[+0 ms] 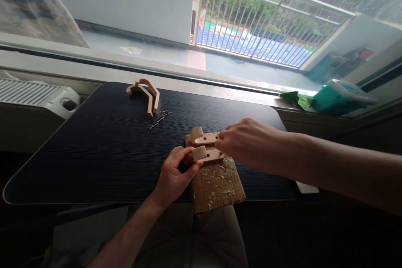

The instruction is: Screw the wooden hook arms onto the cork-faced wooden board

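Note:
Two curved wooden hooks lie side by side on a worn, taped cardboard piece (216, 184) full of small holes. My left hand (176, 165) pinches the rounded end of the nearer wooden hook (212, 156) between thumb and fingers. A screw (220, 153) shows at a hole near that hook's other end. My right hand (237, 139) is closed over the right end of the farther wooden hook (204, 138). Its curled fingers hide whatever they grip.
Two more wooden hooks (147, 94) stand at the back of the dark table (94, 150), with several loose screws (161, 118) beside them. A pale flat object (307, 187) lies at the right front edge. A green cloth (297, 99) and teal container (342, 97) sit on the windowsill.

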`<state>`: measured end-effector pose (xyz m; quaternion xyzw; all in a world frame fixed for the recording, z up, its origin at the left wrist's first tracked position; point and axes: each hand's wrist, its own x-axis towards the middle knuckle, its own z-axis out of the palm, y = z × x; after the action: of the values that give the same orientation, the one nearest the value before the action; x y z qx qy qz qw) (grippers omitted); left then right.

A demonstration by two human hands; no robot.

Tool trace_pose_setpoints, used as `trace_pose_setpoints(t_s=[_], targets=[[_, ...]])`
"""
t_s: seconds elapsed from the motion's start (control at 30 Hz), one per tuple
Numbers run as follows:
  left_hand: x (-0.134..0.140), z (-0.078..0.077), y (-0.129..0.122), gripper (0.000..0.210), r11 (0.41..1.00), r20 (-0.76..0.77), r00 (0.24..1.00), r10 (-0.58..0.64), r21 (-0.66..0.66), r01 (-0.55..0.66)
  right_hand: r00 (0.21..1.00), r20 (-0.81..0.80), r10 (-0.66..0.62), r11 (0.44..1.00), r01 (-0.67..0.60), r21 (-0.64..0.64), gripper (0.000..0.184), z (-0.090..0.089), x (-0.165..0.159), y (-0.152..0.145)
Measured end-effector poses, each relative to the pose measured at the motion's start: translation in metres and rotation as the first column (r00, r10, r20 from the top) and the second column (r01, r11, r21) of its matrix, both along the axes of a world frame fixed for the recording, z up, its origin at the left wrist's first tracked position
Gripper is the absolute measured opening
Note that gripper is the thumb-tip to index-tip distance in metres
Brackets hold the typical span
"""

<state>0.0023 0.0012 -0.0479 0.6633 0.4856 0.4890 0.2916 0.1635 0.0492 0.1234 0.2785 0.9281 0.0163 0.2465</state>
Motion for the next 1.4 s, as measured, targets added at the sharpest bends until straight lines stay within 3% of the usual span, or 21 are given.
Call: trace_pose_setpoints(t_s=[0.1,0.2,0.33,0.4,0.53,0.7,0.83,1.1,1.4], targets=[[0.0,0.0,0.001,0.023,1.0,-0.001,1.0,-0.002,-0.003,0.002,1.0,0.002,-0.031,1.0,0.031,-0.006,0.015,-0.004,0.001,0.003],[0.0,0.0,0.001,0.023,1.0,-0.003,1.0,0.003,-0.005,-0.003,0.98,0.022,-0.195,0.981,0.195,0.006,0.013,-0.007,-0.001,0.005],[0.0,0.0,0.001,0.022,1.0,0.002,1.0,0.004,-0.009,-0.004,0.876,-0.04,-0.481,0.876,0.482,0.007,0.024,-0.008,0.001,0.01],[0.0,0.001,0.0,0.022,1.0,0.001,1.0,0.002,-0.013,-0.001,0.835,-0.054,-0.547,0.837,0.547,-0.018,0.03,-0.007,0.007,0.013],[0.001,0.002,-0.001,0.021,1.0,-0.012,1.0,0.009,-0.013,-0.009,0.846,-0.092,-0.525,0.85,0.526,-0.014,0.034,0.004,0.026,0.016],[0.004,0.006,-0.001,0.019,0.999,-0.04,0.999,0.029,-0.02,-0.029,0.856,-0.178,-0.485,0.863,0.501,0.058,0.024,0.015,0.047,0.008],[0.005,0.008,0.0,0.021,0.999,-0.075,0.996,0.038,-0.029,-0.04,0.872,-0.261,-0.414,0.899,0.437,0.034,0.024,0.006,0.053,0.0],[0.006,0.007,0.001,0.021,0.998,-0.086,0.994,0.062,-0.022,-0.064,0.863,-0.301,-0.407,0.912,0.404,-0.074,0.021,-0.003,0.049,-0.002],[0.005,0.005,0.001,0.022,0.997,-0.08,0.995,0.062,-0.04,-0.065,0.861,-0.309,-0.404,0.914,0.39,-0.107,0.02,-0.01,0.047,0.001]])
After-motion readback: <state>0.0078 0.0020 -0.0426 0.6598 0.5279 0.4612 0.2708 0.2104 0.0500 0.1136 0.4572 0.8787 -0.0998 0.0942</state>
